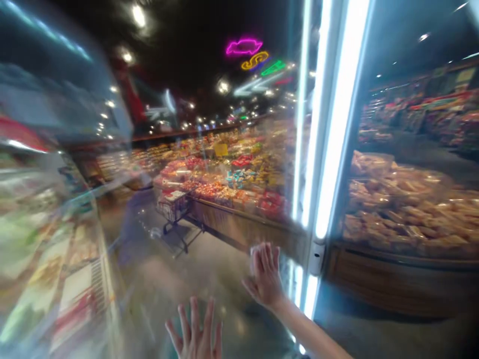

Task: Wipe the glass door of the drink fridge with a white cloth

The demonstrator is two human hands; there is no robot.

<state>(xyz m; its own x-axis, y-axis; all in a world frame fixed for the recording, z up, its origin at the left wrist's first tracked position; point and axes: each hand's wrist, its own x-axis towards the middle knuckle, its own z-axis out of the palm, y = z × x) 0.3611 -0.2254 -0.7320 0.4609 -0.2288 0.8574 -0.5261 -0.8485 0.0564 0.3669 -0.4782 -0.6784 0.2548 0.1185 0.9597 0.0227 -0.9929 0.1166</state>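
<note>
My left hand [195, 333] shows at the bottom middle, back of the hand toward me. Its fingers are spread wide and nothing is in it. To the right and a bit higher, my right hand [266, 281] reaches in from the lower right with its fingers raised and the thumb out to the side. I see no object in its grip; a pale patch by its fingertips is unclear. Both hands appear before a see-through, reflecting surface, but whether they touch it I cannot tell. Just right of my right hand stands an upright strip of bright white light tubes [339, 119].
Beyond the hands, a shopping cart [175, 222] stands by a long wood-sided display [232, 219] of packaged food. Bagged goods [404, 204] fill another display at right. A blurred chilled case [71, 279] runs along the left. A blue blur [136, 219] lies behind the cart. Neon signs [244, 47] glow above.
</note>
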